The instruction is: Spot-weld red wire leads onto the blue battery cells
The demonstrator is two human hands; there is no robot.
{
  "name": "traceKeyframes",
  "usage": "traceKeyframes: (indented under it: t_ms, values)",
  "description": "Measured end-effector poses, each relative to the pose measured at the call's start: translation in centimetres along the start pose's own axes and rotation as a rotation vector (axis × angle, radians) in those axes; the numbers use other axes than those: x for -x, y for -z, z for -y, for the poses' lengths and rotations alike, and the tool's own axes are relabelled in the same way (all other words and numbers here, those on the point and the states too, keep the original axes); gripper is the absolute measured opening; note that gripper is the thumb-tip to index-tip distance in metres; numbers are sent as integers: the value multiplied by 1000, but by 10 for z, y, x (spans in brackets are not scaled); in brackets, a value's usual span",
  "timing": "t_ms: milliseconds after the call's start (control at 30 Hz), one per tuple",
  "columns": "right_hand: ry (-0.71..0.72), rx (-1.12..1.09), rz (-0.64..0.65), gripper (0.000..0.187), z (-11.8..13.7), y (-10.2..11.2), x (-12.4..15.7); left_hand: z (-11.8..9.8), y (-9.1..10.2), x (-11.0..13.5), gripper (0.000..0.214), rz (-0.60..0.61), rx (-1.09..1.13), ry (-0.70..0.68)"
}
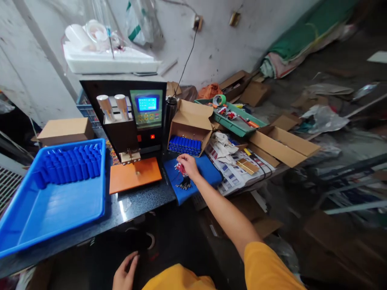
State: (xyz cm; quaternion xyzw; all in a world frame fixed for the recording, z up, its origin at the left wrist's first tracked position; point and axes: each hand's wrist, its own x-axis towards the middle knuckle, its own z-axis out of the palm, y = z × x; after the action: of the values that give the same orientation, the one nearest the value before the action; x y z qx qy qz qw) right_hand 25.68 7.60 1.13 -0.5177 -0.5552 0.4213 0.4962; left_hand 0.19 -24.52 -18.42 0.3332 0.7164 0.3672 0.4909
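Right hand (188, 164) pinches at wires (182, 169) (limp, light, I'd guess; grip near an end), hold unclear from here; left hand (125, 272) half-open, empty.

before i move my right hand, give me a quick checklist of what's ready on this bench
1. Spot welder powered: ok, its screen glows blue.
2. Red switch lit: ok.
3. Blue cells accessible in the cardboard box: ok, flaps open.
4. Left hand away from the orange board: ok, low in front of the bench.
5. Single red wire pinched by the right hand: cannot tell, too small.
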Motion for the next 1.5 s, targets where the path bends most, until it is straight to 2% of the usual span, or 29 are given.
traceKeyframes:
  t_ms: [100, 167, 233, 333, 400, 467, 533, 633, 733, 900, 1033, 1200, 1267, 1433, 1500]
  values:
    - [-126, -225, -23, 18, 16, -1, -2, -44, 1, -3, 59, 16, 25, -116]
    - [-185, -311, 3, 20, 28, -2, 2, -83, 6, -6, 51, 3, -15, -276]
    - [-220, -345, 48, 21, 37, -4, 9, -128, 11, -8, 39, -30, -92, -514]
    - [-238, -320, 166, 19, 47, -10, 26, -200, 18, -11, 20, -107, -251, -966]
    - [-242, -279, 255, 16, 51, -15, 37, -243, 18, -14, 22, -167, -388, -1232]
    - [-260, -229, 340, 12, 52, -20, 47, -277, 13, -19, 25, -237, -545, -1411]
    - [-284, -176, 424, 9, 53, -25, 55, -298, 6, -26, 26, -291, -689, -1495]
    - [-309, -97, 514, 8, 53, -30, 62, -305, -3, -39, 24, -255, -808, -1503]
    - [-326, -37, 555, 9, 51, -34, 65, -294, -8, -53, 21, -183, -787, -1420]
    - [-337, -39, 598, 8, 45, -40, 66, -275, -6, -62, 17, -71, -629, -1153]
    - [-307, -115, 626, 9, 42, -45, 68, -272, -6, -60, 18, 19, -508, -953]
    - [-290, -180, 662, 9, 39, -48, 71, -268, -6, -58, 22, 66, -309, -719]
    - [-292, -168, 665, 9, 37, -49, 72, -267, -6, -57, 23, 91, -283, -698]
    - [-317, -169, 677, 13, 35, -49, 73, -266, -2, -52, 20, 98, -316, -746]
    - [-326, -237, 632, 19, 35, -48, 75, -264, 0, -50, 21, 81, -292, -719]
